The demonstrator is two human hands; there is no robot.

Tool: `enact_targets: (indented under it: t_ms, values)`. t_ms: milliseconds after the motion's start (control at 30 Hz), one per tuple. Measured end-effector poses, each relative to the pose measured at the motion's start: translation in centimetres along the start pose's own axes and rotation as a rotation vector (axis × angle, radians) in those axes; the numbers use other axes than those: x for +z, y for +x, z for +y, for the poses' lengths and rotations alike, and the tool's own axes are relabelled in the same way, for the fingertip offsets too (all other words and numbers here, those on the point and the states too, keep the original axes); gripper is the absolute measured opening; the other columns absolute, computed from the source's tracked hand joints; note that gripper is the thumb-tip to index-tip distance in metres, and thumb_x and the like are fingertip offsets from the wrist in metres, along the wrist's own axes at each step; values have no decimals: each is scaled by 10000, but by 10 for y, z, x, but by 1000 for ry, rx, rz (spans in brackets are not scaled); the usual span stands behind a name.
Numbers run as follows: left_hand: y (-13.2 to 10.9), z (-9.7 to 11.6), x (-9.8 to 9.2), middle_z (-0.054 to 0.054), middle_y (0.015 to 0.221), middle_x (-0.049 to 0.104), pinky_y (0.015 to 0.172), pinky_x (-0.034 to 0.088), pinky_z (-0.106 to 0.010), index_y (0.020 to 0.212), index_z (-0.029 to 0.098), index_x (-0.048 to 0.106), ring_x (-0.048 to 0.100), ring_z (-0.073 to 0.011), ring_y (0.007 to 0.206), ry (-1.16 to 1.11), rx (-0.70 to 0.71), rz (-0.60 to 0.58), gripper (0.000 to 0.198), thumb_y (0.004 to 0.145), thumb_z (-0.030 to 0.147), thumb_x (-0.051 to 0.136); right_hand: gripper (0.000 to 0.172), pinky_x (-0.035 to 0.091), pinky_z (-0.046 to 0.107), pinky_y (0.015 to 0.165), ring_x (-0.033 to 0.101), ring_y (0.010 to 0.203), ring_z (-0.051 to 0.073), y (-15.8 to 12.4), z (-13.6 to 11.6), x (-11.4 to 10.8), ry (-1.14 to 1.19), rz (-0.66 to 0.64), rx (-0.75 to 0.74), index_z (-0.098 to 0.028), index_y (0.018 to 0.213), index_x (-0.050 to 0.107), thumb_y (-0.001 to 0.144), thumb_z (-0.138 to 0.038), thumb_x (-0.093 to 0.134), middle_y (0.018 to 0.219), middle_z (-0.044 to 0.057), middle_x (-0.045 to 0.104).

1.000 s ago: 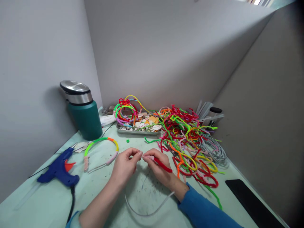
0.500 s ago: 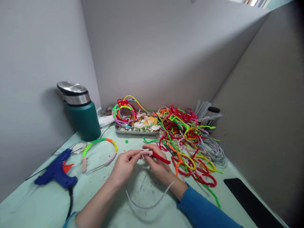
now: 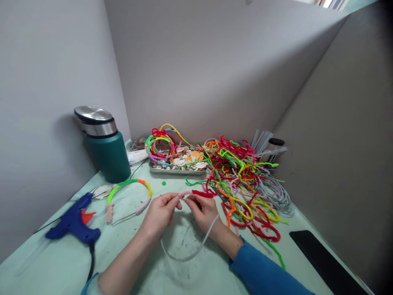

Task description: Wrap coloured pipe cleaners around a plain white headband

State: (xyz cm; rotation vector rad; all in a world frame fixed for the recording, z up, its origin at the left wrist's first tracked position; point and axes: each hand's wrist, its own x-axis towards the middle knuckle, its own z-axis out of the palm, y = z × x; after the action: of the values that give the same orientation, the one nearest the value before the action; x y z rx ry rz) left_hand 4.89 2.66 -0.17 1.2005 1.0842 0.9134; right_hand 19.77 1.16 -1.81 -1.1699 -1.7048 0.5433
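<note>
My left hand and my right hand meet over the pale green table, both pinched on one end of a thin white headband. That end is wrapped in pink pipe cleaner, and a red pipe cleaner sticks out to the right from my right fingers. The bare band curves down toward me between my wrists.
A headband wrapped in green, orange, yellow and pink lies left of my hands. A blue glue gun sits at the front left, a green flask behind it. A metal tray of shells, a heap of pipe cleaners and a black phone fill the right.
My hands have risen slightly and turned the headband, so the red pipe cleaner now points up to the right instead of lying across my right hand. The bare band's free end swung toward my right wrist.
</note>
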Motion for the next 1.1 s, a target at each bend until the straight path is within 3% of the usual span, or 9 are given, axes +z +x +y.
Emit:
enact_targets:
  t_ms: [233,433,500,633,833,1100]
  values:
    - [-1,2,0,85,461,435,298,164,-160,707,170,536,239,-21,284,-62,-30,-9,286,717,454,577,191,398,252,615,521,639,141,-3,-3,-2,33,40,20,-174,720,622,836,-296,530,680,20,593]
    - [-2,8,-2,81,516,476,284,169,-153,738,167,524,222,-4,282,-204,-93,-68,271,690,418,616,465,387,237,504,475,514,112,3,6,-5,565,-52,250,-141,748,641,908,-442,325,596,22,544]
    - [-4,9,-3,79,523,481,284,163,-151,746,166,525,212,1,286,-255,-111,-107,268,692,409,624,431,389,228,485,473,499,105,6,8,-5,667,-51,305,-139,806,648,884,-465,377,607,18,548]
    - [-8,13,-3,82,518,468,288,155,-148,736,159,524,194,9,289,-294,-136,-160,266,699,397,637,222,385,199,477,451,502,81,7,5,-2,646,-87,270,-184,851,630,722,-363,659,647,-20,551]
    - [-14,18,-2,76,537,476,288,135,-143,732,162,524,182,12,297,-290,-206,-257,231,718,368,627,243,387,191,478,463,541,88,3,5,2,655,-131,247,-195,843,590,693,-360,687,673,-19,536]
    - [-8,14,-6,61,486,479,287,150,-165,706,139,593,228,-1,276,-140,-203,-285,277,671,407,656,303,431,230,560,540,616,123,4,4,-4,685,-200,195,-183,830,587,661,-399,714,693,-7,573]
